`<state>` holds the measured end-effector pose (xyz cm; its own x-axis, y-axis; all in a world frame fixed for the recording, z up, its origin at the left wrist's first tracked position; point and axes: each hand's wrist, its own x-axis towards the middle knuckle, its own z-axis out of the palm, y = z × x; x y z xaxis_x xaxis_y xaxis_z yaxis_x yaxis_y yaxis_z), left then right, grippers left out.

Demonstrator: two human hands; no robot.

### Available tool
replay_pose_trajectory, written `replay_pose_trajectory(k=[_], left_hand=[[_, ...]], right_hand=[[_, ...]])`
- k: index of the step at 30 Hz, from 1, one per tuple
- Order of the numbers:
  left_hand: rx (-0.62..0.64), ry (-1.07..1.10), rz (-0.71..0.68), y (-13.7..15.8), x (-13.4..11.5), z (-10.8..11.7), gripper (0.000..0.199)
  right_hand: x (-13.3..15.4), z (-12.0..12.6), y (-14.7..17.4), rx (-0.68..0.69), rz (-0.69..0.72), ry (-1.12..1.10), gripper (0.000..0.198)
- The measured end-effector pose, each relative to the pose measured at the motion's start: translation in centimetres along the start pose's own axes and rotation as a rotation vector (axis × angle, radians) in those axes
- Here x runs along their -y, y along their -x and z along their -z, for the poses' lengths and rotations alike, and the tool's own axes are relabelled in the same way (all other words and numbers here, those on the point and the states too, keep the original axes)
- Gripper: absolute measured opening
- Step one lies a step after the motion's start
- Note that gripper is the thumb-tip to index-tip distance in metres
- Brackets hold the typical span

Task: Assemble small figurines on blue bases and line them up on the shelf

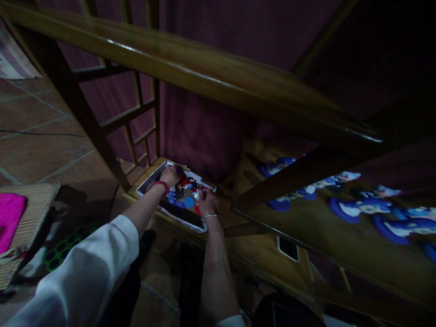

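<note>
A shallow white-edged box [185, 222] lies on the low wooden shelf, holding several small toy figurines [172, 195] and round bases, one of them a blue disc [188, 201]. My left hand [169, 175], with a red bead bracelet at the wrist, reaches into the box's far left part. Its fingers are curled down, and what they hold, if anything, is hidden. Inside the right part of the box, my right hand [207, 202], a silver bracelet at its wrist, has its fingers closed about a small figurine [196, 195] with red and white on it.
On the higher wooden shelf [299, 222] at right lie several blue-based figurines [361, 207]. A phone [288, 248] rests on the lower shelf. A thick wooden rail [190, 68] crosses above my hands, with a lattice side [127, 118] at left. A pink cloth [12, 220] lies far left.
</note>
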<state>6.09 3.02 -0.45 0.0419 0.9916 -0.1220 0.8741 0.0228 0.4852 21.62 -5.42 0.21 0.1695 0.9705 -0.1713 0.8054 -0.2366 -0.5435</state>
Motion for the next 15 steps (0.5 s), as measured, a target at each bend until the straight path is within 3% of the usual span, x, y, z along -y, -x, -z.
replay_pose_trajectory(k=[3, 10, 15], left_hand=[[0.019, -0.012, 0.043, -1.0, 0.0, -0.8, 0.035], [-0.053, 0.008, 0.163, -1.0, 0.4, -2.3, 0.041], [-0.102, 0.111, 0.144, -0.8, 0.5, -1.9, 0.027]], right_hand=[[-0.1, 0.0, -0.1, -0.031, -0.062, -0.118, 0.026], [-1.2, -1.2, -0.7, -0.152, 0.040, -0.179, 0.020], [-1.3, -1.4, -1.0, -0.175, 0.067, -0.261, 0.016]])
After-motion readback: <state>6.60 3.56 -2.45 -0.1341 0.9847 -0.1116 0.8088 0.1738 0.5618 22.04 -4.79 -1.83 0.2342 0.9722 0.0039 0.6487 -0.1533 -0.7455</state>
